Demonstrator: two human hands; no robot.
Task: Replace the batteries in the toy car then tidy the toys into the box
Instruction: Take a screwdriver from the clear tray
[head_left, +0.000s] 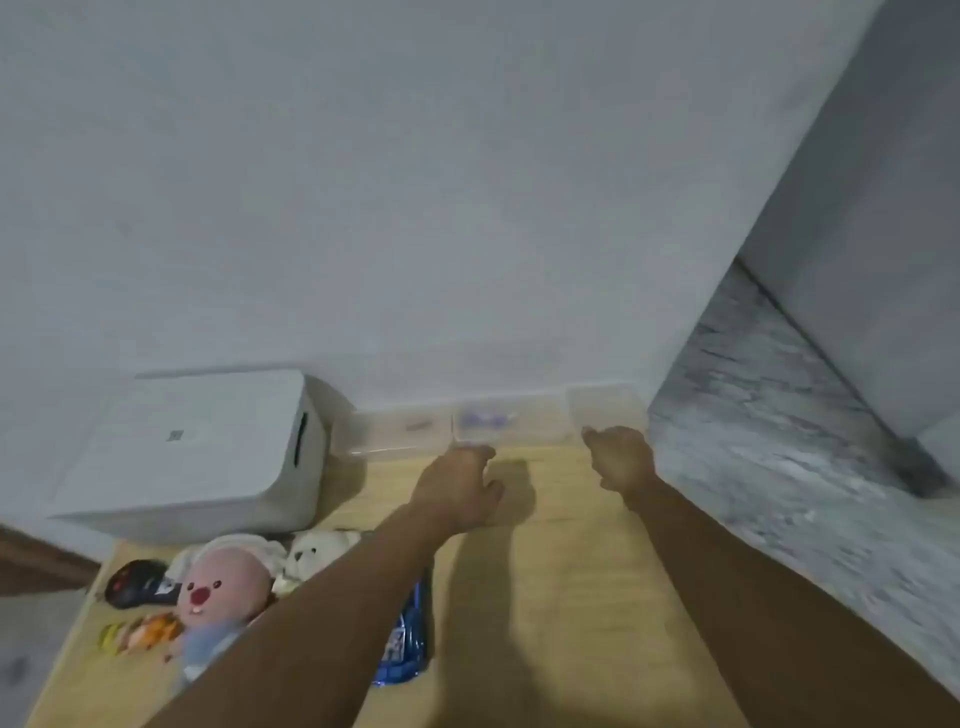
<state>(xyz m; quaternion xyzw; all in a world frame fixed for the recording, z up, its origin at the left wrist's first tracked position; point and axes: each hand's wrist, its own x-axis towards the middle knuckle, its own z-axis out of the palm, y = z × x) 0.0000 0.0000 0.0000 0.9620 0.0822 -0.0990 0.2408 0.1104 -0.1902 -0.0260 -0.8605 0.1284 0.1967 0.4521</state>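
**Both hands at the clear boxes by the wall, frame blurred**

From my feed, left to right. Far left on the wooden surface (545, 597): a dark toy car (137, 583) at the edge, with small yellow-orange toys (140, 631) just in front of it. Beside them a pink-faced plush (221, 597) and a white plush bear (311, 556), touching each other. Behind these sits a white lidded bin (197, 452), shut, contents not visible. A blue battery pack (408, 639) lies partly under the left forearm.

Along the wall runs a row of clear plastic boxes (395, 434); I see a reddish smear in one and a purple one in the next, too blurred to identify. A third clear box (605, 410) stands at the right end.

Left hand (462, 488) is at the front edge of the middle box, fingers curled; I cannot tell whether they grip it. Right hand (621, 460) is just in front of the right-end box, fingers curled; grip also unclear. Grey marbled floor (779, 441) lies right of the surface.
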